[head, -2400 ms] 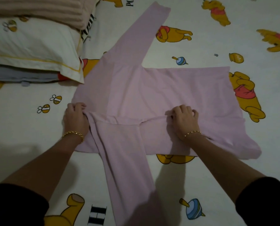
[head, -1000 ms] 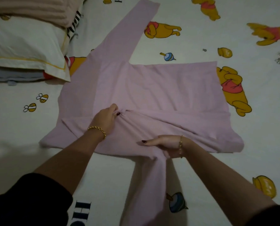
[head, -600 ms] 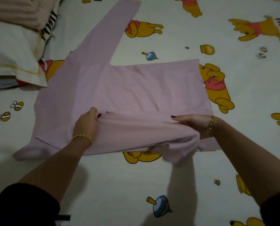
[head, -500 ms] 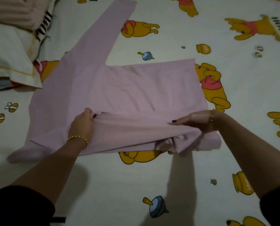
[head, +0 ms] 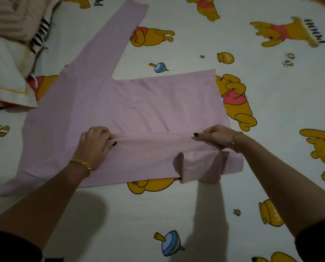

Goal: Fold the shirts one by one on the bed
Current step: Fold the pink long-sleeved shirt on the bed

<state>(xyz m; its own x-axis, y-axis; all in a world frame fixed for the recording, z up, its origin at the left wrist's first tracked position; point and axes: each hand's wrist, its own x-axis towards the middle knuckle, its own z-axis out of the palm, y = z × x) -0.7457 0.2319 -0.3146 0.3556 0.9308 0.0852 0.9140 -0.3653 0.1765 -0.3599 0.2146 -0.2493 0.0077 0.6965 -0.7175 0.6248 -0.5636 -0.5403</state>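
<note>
- Bedsheet is cut off all round.
- Shirt is laid mid-bed, lengthwise left-right, hem rightward.
- Its fold is pinched by left hand and right hand, fingertips partly hidden.

Pale pink shirt, white bedsheet printed with yellow bears in red tops, honey pots, bees, cream pillow, gold bracelets

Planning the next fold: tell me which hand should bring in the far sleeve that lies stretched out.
Probably left. The left hand lies just below the shoulder where the far sleeve starts; the right hand sits at the shirt's hem end, holding the folded near sleeve.
</note>
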